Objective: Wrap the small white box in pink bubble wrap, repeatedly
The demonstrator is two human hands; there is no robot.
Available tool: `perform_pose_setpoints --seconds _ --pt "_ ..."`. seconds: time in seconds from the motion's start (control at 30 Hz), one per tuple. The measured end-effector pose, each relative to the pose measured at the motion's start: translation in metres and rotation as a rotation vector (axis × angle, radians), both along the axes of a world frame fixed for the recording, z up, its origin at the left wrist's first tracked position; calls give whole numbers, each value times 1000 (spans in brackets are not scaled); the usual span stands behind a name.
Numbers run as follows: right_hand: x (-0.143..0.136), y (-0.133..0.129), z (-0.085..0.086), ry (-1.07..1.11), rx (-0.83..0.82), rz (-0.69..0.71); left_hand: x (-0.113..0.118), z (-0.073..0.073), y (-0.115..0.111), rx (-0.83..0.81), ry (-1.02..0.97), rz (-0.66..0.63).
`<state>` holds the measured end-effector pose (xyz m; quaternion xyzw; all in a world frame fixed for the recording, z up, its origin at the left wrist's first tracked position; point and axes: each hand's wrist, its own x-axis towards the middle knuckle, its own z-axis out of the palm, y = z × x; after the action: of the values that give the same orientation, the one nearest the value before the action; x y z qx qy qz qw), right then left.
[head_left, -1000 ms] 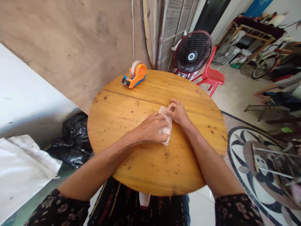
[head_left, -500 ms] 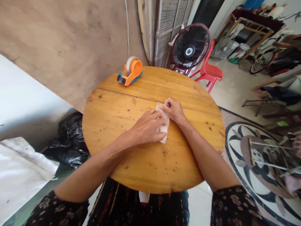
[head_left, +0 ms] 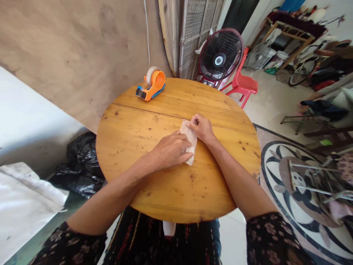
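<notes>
A slim, pale packet (head_left: 190, 134) lies flat on the round wooden worktop (head_left: 179, 195), near the middle, in front of the person. Its long axis runs almost straight away from the body: one short end faces the person, the other points toward the far edge, between the orange tape dispenser (head_left: 157, 82) and the fan (head_left: 220, 55). The far end lies just beside the dark seam (head_left: 138, 109) that crosses the boards, so the packet's length stands roughly square to that line.

The left hand (head_left: 172, 149) comes in from the left and covers much of the packet's left side. It is half open, its fingers bent across the surface and its thumb set apart near the near end; whether it grips or only presses cannot be told. The right hand (head_left: 203, 129) is at the far right corner, thumb and curled fingers drawn together in a pinch on the packet's edge. The middle of the packet shows between the two hands.

The tape dispenser stands well apart from them, near the worktop's far left edge, its cutter end turned toward the left. Beyond the far edge the fan stands beside a red chair (head_left: 245, 84).
</notes>
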<state>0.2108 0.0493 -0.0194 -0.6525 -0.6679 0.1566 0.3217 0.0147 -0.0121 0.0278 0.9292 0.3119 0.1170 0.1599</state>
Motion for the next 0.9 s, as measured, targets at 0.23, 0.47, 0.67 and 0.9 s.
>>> perform_pose_setpoints --seconds 0.23,0.47,0.67,0.9 --pt "3 3 -4 10 -12 10 3 8 -6 -5 48 2" --pt "9 12 8 176 -23 66 3 13 -15 -14 11 28" --pt "-5 -6 35 472 42 92 0 -9 -18 -41 -142 68" --pt "-23 -40 58 487 163 212 -3 -30 -20 -10 -262 175"
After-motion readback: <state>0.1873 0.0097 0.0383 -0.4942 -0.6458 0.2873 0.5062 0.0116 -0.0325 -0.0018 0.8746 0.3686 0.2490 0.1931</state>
